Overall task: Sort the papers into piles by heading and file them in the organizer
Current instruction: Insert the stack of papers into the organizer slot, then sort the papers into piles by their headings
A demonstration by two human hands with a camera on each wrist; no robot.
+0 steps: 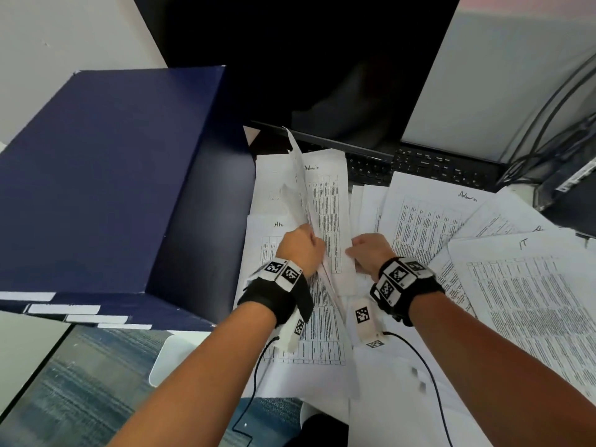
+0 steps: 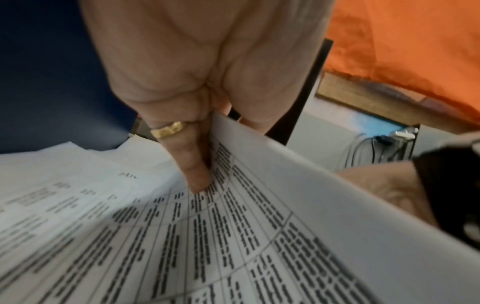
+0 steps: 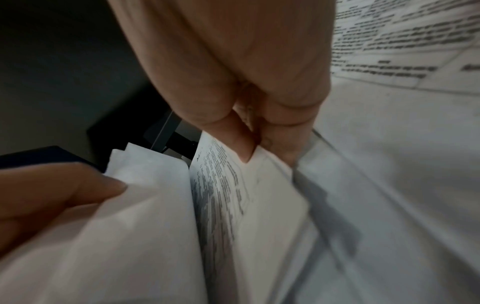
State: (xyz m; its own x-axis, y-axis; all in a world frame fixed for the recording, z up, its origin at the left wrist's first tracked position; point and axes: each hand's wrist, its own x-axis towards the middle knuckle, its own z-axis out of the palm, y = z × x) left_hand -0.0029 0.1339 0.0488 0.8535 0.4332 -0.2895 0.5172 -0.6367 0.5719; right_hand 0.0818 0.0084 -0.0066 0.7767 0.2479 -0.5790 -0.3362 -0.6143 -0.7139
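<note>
Printed table sheets cover the desk, with handwritten headings such as "Admin" (image 1: pixel 467 195), "IT" (image 1: pixel 524 243) and "Hr" (image 1: pixel 278 224). My left hand (image 1: pixel 309 250) grips a bundle of sheets (image 1: pixel 298 175) that stands on edge and leans away from me. In the left wrist view my ringed finger (image 2: pixel 192 156) presses the printed side of that bundle (image 2: pixel 246 236). My right hand (image 1: pixel 354 250) pinches the near edge of an "Admin" sheet (image 1: pixel 327 204) next to the bundle. Thumb and fingers (image 3: pixel 244 144) pinch that sheet (image 3: pixel 259 185). The navy blue organizer (image 1: pixel 113 175) stands at the left.
A black keyboard (image 1: pixel 429 166) lies behind the papers, partly under them, below a dark monitor (image 1: pixel 322 75). Cables (image 1: pixel 548 124) and a dark device sit at the far right. White label tabs (image 1: pixel 64 308) show on the organizer's near edge. Carpet shows past the desk's left edge.
</note>
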